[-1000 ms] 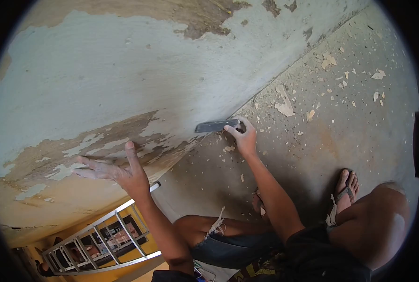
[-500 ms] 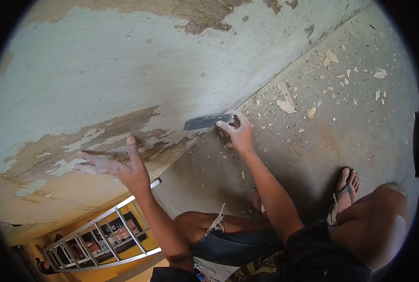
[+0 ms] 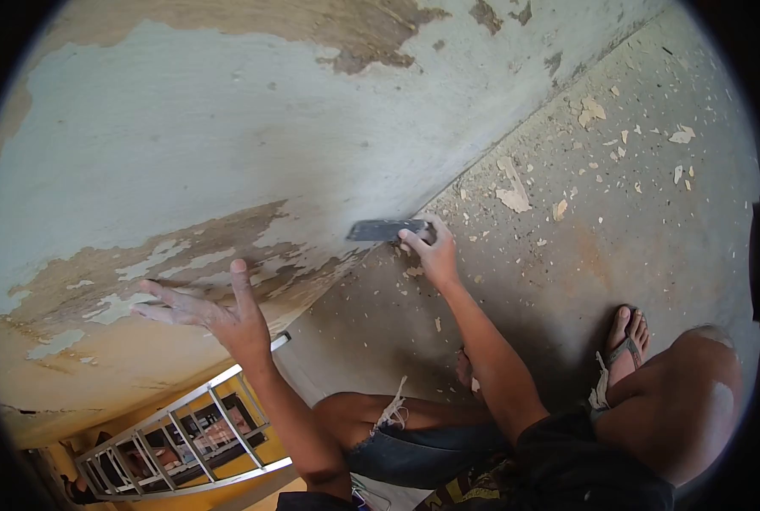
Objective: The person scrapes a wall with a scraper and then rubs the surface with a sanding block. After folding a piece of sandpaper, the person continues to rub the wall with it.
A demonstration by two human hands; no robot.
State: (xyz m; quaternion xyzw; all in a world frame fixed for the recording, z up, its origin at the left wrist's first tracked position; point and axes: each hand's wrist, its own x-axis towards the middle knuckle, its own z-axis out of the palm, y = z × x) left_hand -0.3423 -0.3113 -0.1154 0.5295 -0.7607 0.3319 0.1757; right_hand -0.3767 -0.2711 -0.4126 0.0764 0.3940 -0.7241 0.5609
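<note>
Between the thumb and fingers of my right hand (image 3: 432,251) is a dark grey rectangular piece that looks like folded sandpaper (image 3: 380,230). It lies along the low part of the wall (image 3: 201,136), close to where the wall meets the floor. My left hand (image 3: 218,311) is open, its dusty fingers spread at the wall beside a brown bare patch (image 3: 184,247) with flaking paint. Pale dust covers the fingertips of both hands.
Paint flakes (image 3: 514,187) are scattered over the grey concrete floor (image 3: 550,281). A metal ladder (image 3: 184,434) stands at the lower left, with a person's dark shape behind it. My sandalled foot (image 3: 625,345) and bent knees are at the lower right.
My right hand and the sandpaper have shifted slightly right and down, and the sandpaper now lies more level. My left hand stays spread at nearly the same spot.
</note>
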